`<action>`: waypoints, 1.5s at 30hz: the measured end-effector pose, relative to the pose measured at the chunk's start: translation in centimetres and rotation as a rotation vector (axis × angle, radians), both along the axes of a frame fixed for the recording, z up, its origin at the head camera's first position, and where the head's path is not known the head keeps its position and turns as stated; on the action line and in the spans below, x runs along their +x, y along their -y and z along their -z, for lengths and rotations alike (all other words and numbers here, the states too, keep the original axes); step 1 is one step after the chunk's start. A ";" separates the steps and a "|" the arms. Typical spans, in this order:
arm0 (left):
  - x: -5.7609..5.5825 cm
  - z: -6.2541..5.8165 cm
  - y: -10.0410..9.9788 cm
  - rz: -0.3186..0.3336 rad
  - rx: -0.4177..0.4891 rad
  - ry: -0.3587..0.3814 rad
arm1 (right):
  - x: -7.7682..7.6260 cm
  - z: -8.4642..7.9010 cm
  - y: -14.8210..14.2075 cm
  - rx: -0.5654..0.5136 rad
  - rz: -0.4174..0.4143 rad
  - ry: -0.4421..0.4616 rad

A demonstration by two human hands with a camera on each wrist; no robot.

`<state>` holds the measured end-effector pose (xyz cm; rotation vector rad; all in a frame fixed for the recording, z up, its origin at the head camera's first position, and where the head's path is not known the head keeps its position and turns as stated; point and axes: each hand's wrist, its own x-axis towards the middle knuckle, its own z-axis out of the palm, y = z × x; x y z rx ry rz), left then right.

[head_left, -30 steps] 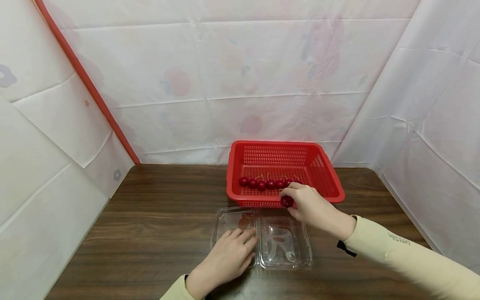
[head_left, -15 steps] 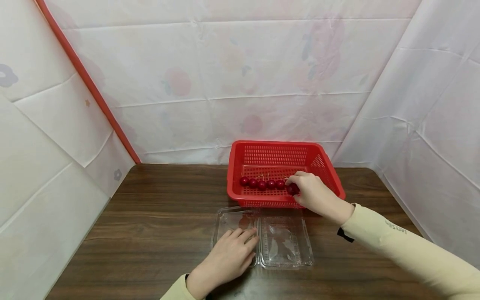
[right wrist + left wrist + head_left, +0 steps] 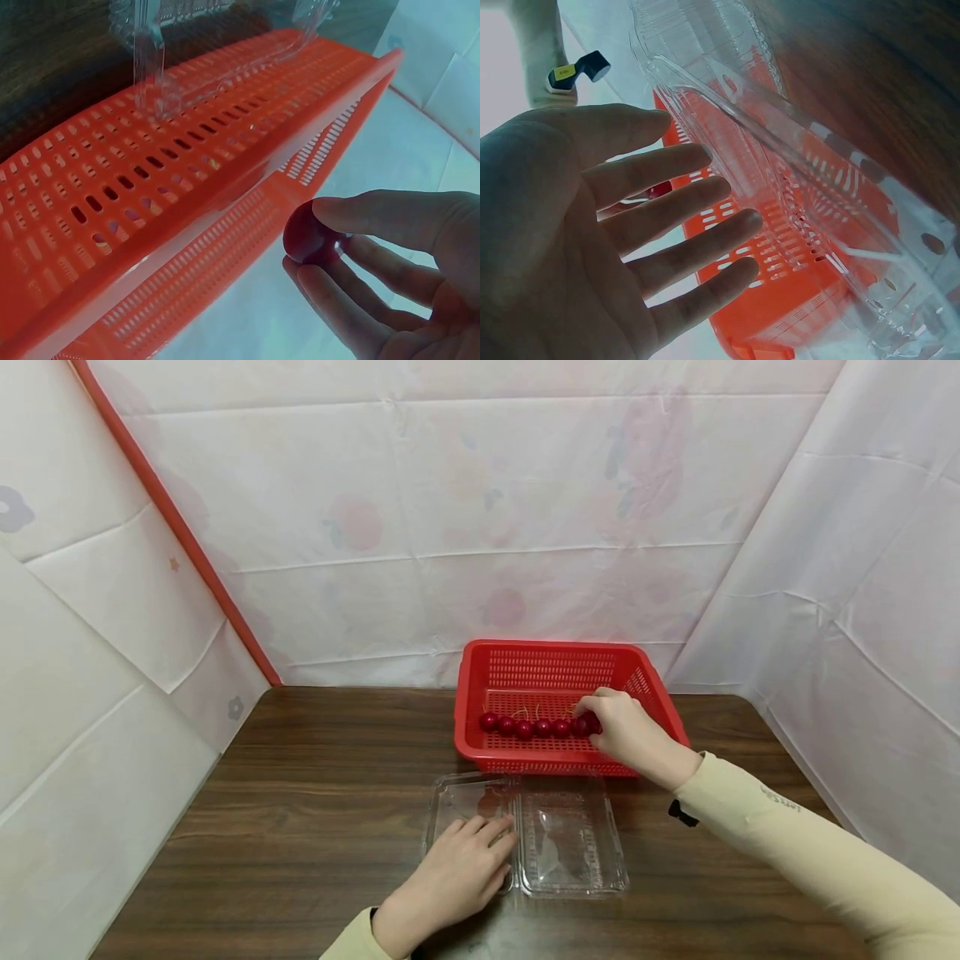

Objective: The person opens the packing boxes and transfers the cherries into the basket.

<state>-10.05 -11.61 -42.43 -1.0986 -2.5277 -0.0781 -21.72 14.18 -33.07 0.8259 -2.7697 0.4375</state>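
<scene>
My right hand point(image 3: 626, 731) reaches over the right part of the red basket point(image 3: 468, 747). Between thumb and fingers it pinches a dark red cherry point(image 3: 309, 234), at the right end of a row of several cherries point(image 3: 525, 729) with thin stems on the basket floor. The fingers partly cover that end of the row. My left hand point(image 3: 457, 868), fingers extended, lies over the left half of a clear plastic clamshell box point(image 3: 570, 852) that stands unfolded in front of the basket. In the left wrist view, the left palm and fingers point(image 3: 705, 206) hold nothing.
The brown wooden table point(image 3: 315, 793) carries the basket and box. A white patterned sheet point(image 3: 360, 527) hangs behind and at both sides. Slots run all over the basket's walls, and its raised front rim point(image 3: 540, 760) stands between box and cherries.
Holding the cherry, my right hand has moved back and slightly right, from over the basket's front rim to the right end of the row. The left hand has stayed put.
</scene>
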 end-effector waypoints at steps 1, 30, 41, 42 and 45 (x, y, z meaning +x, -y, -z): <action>0.0 0.0 0.0 0.001 0.003 -0.004 | -0.2 0.0 0.0 0.001 0.003 0.000; 0.0 -0.1 0.0 0.008 0.004 -0.003 | -5.3 -0.1 -0.6 0.125 0.100 0.159; 0.1 -0.1 0.0 -0.001 -0.016 0.030 | -6.4 -0.3 0.1 0.152 0.109 0.183; 0.1 -0.1 0.0 -0.002 -0.017 0.028 | -6.5 -0.3 0.1 0.161 0.115 0.182; 0.1 -0.1 0.0 0.000 -0.014 0.017 | -6.7 -0.4 0.3 0.188 0.139 0.192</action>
